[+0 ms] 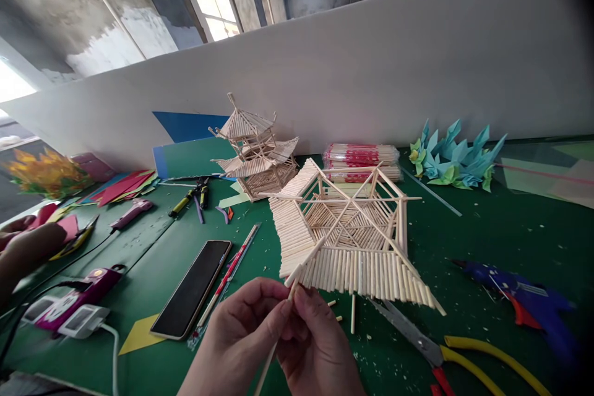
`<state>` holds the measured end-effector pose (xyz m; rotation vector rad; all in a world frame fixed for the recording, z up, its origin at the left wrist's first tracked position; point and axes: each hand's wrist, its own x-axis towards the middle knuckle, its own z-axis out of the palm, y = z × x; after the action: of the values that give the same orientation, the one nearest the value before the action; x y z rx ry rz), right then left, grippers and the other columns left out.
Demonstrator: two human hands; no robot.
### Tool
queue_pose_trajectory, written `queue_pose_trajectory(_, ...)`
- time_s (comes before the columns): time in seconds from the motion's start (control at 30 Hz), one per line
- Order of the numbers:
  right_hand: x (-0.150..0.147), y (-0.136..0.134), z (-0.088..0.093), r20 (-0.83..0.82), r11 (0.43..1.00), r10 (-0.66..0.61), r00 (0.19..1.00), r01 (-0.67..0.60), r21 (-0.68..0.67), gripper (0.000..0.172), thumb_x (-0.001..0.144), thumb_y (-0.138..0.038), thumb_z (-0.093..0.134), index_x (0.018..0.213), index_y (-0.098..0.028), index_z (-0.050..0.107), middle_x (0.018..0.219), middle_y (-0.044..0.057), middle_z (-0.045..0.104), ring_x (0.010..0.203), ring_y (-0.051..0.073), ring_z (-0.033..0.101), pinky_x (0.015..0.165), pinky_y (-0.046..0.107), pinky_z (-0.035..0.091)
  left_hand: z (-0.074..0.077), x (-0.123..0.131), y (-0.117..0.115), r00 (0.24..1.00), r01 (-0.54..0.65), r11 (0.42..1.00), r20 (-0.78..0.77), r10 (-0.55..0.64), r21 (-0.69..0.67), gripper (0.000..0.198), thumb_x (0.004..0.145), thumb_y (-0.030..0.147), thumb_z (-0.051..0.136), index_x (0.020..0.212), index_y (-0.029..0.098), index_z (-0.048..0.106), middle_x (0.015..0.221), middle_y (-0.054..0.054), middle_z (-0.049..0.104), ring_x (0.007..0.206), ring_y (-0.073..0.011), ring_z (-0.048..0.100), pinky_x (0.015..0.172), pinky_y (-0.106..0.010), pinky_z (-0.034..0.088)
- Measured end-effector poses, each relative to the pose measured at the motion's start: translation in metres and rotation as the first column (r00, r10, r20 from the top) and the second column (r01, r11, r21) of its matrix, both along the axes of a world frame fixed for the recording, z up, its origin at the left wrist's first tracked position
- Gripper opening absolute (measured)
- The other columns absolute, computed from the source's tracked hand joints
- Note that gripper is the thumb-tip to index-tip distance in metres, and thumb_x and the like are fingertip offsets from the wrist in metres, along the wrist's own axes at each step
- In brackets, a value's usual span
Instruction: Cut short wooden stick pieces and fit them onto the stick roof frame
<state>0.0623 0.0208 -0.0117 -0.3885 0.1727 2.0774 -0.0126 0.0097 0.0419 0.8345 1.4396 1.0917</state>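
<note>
My left hand (241, 334) and my right hand (315, 346) meet at the bottom centre, both pinching one thin wooden stick (278, 334) that runs up to the near corner of a stick-built roof frame (348, 229) lying on the green table (487, 229). The stick's upper tip touches the row of sticks along the frame's near edge. Behind it stands a finished stick pagoda (255, 151). A couple of short stick offcuts (352, 312) lie just beside my right hand.
A black phone (192, 288) and wrapped chopsticks (227, 278) lie at left. Yellow-handled shears (445, 352) and a blue glue gun (520, 297) lie at right. Packs of sticks (362, 158), blue-green paper cranes (455, 158), pliers (190, 195) and coloured paper (125, 185) sit behind. Another person's arm (23, 253) is at far left.
</note>
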Motion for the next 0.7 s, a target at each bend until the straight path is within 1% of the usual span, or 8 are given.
queue_pose_trajectory(0.13, -0.0002, -0.0007, -0.0002, -0.050, 1.000, -0.004, 0.999, 0.003, -0.012, 0.023, 0.048, -0.028, 0.085, 0.059, -0.015, 0.069, 0.039, -0.008, 0.048, 0.039, 0.002, 0.045, 0.037, 0.010, 0.039, 0.0005, 0.0005, 0.0007, 1.000, 0.020, 1.000, 0.020, -0.020, 0.002, 0.017, 0.065, 0.030, 0.073, 0.071, 0.016, 0.065, 0.054, 0.001, 0.066, 0.051, -0.0089, 0.058, 0.045, -0.014, 0.043)
queue_pose_trajectory(0.27, 0.0007, 0.0010, 0.0020, -0.057, 1.000, 0.001, 0.998, -0.002, -0.008, 0.024, 0.047, -0.029, 0.085, 0.058, -0.015, 0.069, 0.038, -0.008, 0.047, 0.038, 0.002, 0.045, 0.036, 0.009, 0.040, 0.0033, 0.0021, 0.0013, 1.000, 0.012, 1.000, -0.009, -0.012, -0.001, 0.019, 0.063, 0.031, 0.074, 0.070, 0.015, 0.065, 0.051, 0.002, 0.065, 0.047, -0.0082, 0.056, 0.041, -0.013, 0.040)
queue_pose_trajectory(0.4, 0.0000, 0.0021, 0.0030, -0.068, 1.000, -0.003, 0.998, 0.003, 0.004, 0.023, 0.049, -0.029, 0.085, 0.059, -0.015, 0.069, 0.038, -0.009, 0.046, 0.038, 0.001, 0.044, 0.037, 0.009, 0.040, 0.0046, 0.0019, 0.0007, 1.000, -0.002, 1.000, -0.025, 0.002, 0.001, 0.019, 0.063, 0.031, 0.074, 0.068, 0.015, 0.065, 0.051, 0.002, 0.064, 0.047, -0.0081, 0.055, 0.041, -0.013, 0.040)
queue_pose_trajectory(0.53, -0.0007, 0.0012, 0.0026, -0.066, 1.000, -0.008, 0.998, 0.009, 0.009, 0.021, 0.050, -0.028, 0.084, 0.058, -0.016, 0.069, 0.039, -0.008, 0.045, 0.038, 0.002, 0.044, 0.036, 0.010, 0.041, 0.0045, 0.0020, 0.0017, 1.000, 0.022, 1.000, -0.020, -0.022, 0.004, 0.019, 0.063, 0.031, 0.074, 0.069, 0.015, 0.065, 0.051, 0.001, 0.064, 0.047, -0.0084, 0.055, 0.041, -0.013, 0.040)
queue_pose_trajectory(0.7, 0.0003, 0.0005, 0.0021, -0.069, 1.000, -0.012, 0.998, 0.013, 0.016, 0.022, 0.051, -0.029, 0.084, 0.059, -0.016, 0.069, 0.039, -0.009, 0.043, 0.039, 0.001, 0.043, 0.036, 0.009, 0.040, 0.0020, 0.0011, 0.0027, 1.000, 0.018, 1.000, -0.024, -0.018, 0.009, 0.017, 0.064, 0.030, 0.074, 0.070, 0.016, 0.066, 0.052, 0.002, 0.063, 0.047, -0.0073, 0.054, 0.040, -0.013, 0.039)
